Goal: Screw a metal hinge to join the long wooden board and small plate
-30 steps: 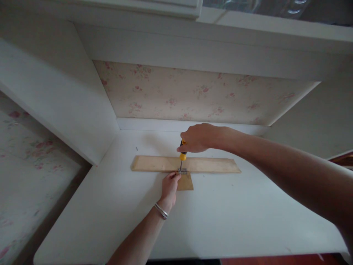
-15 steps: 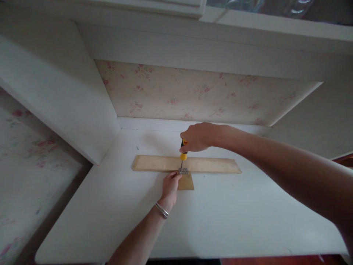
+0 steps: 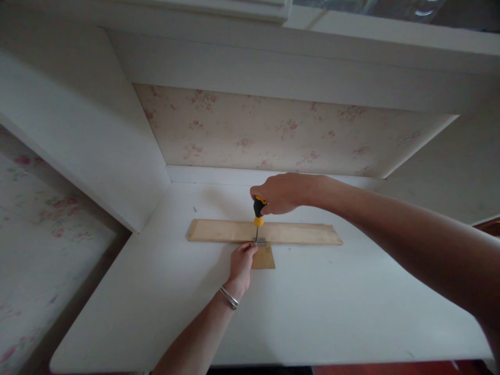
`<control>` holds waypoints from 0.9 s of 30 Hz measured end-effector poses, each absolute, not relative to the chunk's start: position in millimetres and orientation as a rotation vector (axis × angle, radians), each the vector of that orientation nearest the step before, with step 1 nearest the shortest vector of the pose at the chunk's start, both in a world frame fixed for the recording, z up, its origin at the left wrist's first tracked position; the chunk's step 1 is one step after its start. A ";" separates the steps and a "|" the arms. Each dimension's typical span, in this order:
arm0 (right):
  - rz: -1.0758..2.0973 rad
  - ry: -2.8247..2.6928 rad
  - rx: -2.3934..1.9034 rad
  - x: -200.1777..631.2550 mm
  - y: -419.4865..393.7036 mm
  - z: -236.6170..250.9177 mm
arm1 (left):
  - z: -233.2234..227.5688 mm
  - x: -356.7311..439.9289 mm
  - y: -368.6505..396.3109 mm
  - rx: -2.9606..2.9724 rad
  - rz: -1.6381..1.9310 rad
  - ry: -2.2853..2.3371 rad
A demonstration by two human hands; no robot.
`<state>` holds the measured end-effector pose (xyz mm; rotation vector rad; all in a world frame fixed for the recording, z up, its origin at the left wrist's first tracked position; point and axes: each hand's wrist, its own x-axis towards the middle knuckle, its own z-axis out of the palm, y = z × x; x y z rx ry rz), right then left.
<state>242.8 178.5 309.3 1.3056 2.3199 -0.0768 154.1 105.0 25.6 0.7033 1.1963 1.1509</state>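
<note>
My right hand [image 3: 282,194] is wrapped round the black and yellow handle of a screwdriver [image 3: 258,211], which points down almost upright. Its tip meets a small metal hinge [image 3: 259,241] lying across the joint of two pieces of wood. One is a long pale wooden strip [image 3: 300,233]; the other is a short wooden block [image 3: 264,257] butting against its near edge. Beside the hinge's left end, my left hand [image 3: 241,264] has thumb and fingers pinched together by the screwdriver tip. What those fingers grip is too small to make out.
Under the wood is a white tabletop [image 3: 332,307], with a few tiny dark bits, one a small grey piece [image 3: 195,209] behind the strip. A white side panel [image 3: 89,120] stands at the left, a floral back wall [image 3: 273,130] behind, and a cabinet shelf [image 3: 250,57] overhangs.
My right hand's fingers have shifted round the screwdriver handle, showing more of its black part. The left hand, the hinge and the wood stay in place.
</note>
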 end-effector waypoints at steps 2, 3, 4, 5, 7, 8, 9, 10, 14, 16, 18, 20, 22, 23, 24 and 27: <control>-0.060 2.258 1.362 241.9 178.0 309.8 | 26.1 154.0 104.9 0.706 1.153 1.190; -0.060 2.244 1.388 241.7 177.8 309.8 | 26.3 153.9 105.0 0.704 1.153 1.192; -0.068 2.250 1.393 241.7 177.8 309.6 | 26.4 153.9 105.1 0.700 1.154 1.197; -0.077 2.278 1.374 241.9 177.9 309.4 | 26.5 153.9 105.1 0.696 1.153 1.204; -0.082 2.315 1.326 242.3 178.2 308.8 | 26.7 153.7 105.3 0.695 1.147 1.217; -0.076 2.304 1.321 242.5 178.4 308.6 | 26.8 153.6 105.3 0.698 1.141 1.222; -0.068 2.280 1.330 242.5 178.7 308.3 | 27.0 153.5 105.4 0.704 1.133 1.225; -0.061 2.254 1.351 242.6 178.9 308.0 | 27.2 153.3 105.5 0.710 1.127 1.226; -0.061 2.301 1.341 242.8 179.8 306.9 | 28.3 152.7 105.9 0.723 1.127 1.231; -0.066 2.315 1.308 242.5 179.8 306.8 | 29.1 152.6 106.0 0.726 1.125 1.233; -0.077 2.258 1.341 241.4 179.3 307.6 | 29.9 152.6 105.9 0.723 1.116 1.239; -0.086 2.235 1.388 239.9 178.2 308.9 | 30.4 152.6 105.7 0.712 1.112 1.250; -0.093 2.291 1.340 238.8 177.3 310.1 | 30.7 152.6 105.7 0.709 1.113 1.254; -0.093 2.315 1.304 238.4 177.1 310.2 | 30.8 152.5 105.7 0.714 1.115 1.252; -0.092 2.314 1.283 238.2 177.1 310.0 | 31.0 152.5 105.8 0.720 1.118 1.249; -0.075 2.242 1.344 238.9 178.2 307.7 | 31.6 152.6 106.2 0.726 1.126 1.250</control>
